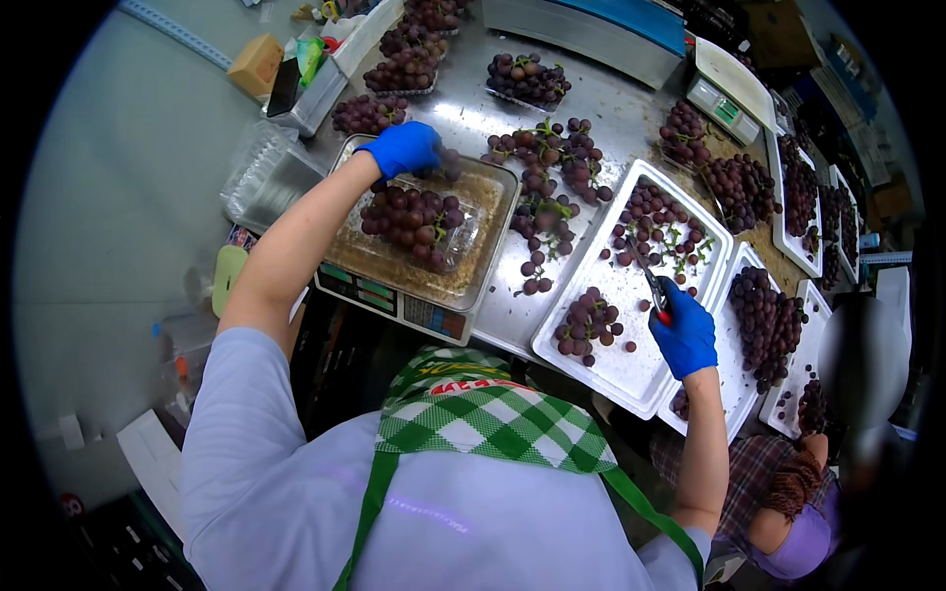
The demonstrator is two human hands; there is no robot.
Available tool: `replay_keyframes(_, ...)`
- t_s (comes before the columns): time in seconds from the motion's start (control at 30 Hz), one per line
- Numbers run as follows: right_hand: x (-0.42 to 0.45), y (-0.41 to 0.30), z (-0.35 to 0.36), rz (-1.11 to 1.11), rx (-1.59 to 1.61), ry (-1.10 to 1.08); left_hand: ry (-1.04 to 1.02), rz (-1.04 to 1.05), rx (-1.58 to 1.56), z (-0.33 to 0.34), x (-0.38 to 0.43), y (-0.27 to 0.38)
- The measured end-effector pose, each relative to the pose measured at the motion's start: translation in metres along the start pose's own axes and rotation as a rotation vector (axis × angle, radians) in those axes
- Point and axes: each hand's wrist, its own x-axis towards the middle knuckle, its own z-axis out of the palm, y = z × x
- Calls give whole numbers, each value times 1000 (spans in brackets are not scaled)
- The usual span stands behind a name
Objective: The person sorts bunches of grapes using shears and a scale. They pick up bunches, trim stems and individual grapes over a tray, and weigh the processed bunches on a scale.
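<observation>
My left hand point(406, 151), in a blue glove, holds a few dark grapes point(448, 162) above the far part of the weighing scale's metal pan point(473, 295). Below it on the pan, a bunch of red grapes point(414, 221) sits in a clear plastic container point(467, 240). My right hand point(684, 325), gloved in blue too, grips small scissors with red on the handle point(650, 277), their blades pointing at loose grapes in a white foam tray point(550, 332). A small grape bunch point(589, 323) lies in the tray's near left part. Between scale and tray are more grapes point(547, 177).
Packed grapes point(526, 77) stand at the back of the metal table, near a blue-topped machine point(628, 22). Clear empty containers point(266, 177) are stacked left of the scale. At right are a second scale point(724, 107), more foam trays point(739, 391) and a co-worker's arm point(791, 487).
</observation>
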Motion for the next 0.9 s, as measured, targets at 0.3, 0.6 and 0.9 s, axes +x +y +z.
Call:
replay_keyframes(0.3,36,-37,13,-151,303,-78,79,52,-23,1,-2,0)
replay_keyframes(0.6,53,-92,44,47,1073,-358,43,-8,-1061,25,16,84)
replay_keyframes(0.9,16,-34,58,242,1005,-154,-95,71,-1122,52,27,184)
